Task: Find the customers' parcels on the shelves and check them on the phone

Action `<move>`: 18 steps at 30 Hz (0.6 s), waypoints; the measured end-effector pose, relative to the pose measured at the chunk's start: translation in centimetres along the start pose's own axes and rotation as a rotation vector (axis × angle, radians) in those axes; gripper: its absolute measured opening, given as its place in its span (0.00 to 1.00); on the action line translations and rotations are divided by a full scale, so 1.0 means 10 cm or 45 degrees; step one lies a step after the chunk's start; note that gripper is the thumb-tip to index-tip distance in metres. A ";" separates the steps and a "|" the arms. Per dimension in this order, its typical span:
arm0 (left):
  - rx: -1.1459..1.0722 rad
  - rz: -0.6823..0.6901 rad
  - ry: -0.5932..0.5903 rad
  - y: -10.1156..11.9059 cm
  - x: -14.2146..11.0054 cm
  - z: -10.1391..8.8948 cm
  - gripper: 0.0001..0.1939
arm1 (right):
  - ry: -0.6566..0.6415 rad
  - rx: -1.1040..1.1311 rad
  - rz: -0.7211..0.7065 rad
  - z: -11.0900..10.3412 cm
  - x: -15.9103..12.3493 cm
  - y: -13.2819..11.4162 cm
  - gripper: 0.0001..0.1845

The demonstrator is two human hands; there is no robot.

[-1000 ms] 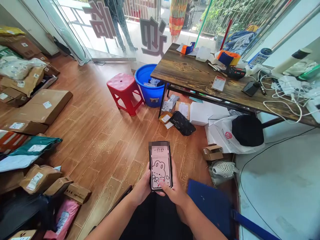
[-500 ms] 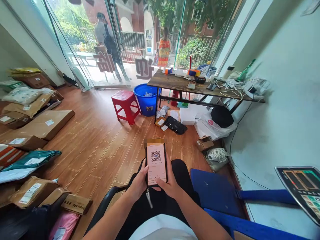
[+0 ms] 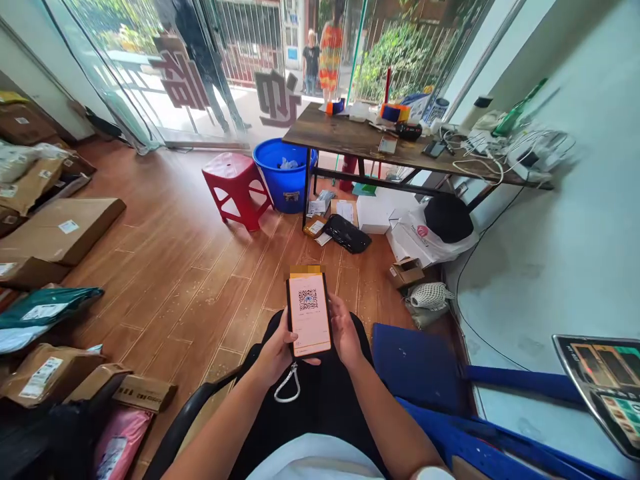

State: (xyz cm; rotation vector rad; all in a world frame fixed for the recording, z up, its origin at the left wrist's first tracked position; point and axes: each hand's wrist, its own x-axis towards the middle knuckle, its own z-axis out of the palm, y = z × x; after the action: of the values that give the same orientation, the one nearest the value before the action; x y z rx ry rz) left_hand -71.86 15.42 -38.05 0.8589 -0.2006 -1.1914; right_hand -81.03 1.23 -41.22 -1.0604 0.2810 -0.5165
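A smartphone [image 3: 309, 333] in a dark case shows a QR code on a pale screen. It sits over my lap, tilted up toward me. My left hand [image 3: 277, 350] is closed around its left side and lower back, with the thumb on the front edge. A white wrist strap [image 3: 289, 387] dangles from the bottom corner. Beside the phone's right edge is my right hand [image 3: 346, 331], its fingers loosely apart and the thumb off the screen. Whether it lightly touches the edge is hard to tell.
Parcels [image 3: 65, 230] are piled on the floor at left. Ahead stand a red stool [image 3: 237, 190], a blue bin [image 3: 283, 183] and a cluttered wooden table [image 3: 345, 143]. A blue platform scale [image 3: 420, 363] with its display [image 3: 605, 387] is at right. People [image 3: 330, 53] stand beyond the glass.
My right thumb has lifted off the screen and that hand has loosened from the phone. The left hand keeps its hold. The strap now hangs as a loop, and the view has tilted down.
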 end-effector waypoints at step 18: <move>0.531 -0.454 0.054 2.15 1.64 1.37 0.43 | 0.745 0.186 0.349 0.45 2.47 -2.38 0.21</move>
State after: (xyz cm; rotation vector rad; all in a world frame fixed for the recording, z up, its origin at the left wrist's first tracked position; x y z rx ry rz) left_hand -57.37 -3.19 -18.97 1.3236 -0.2744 -1.4883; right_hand -64.41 -17.60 -17.49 -0.6949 0.8786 -0.5809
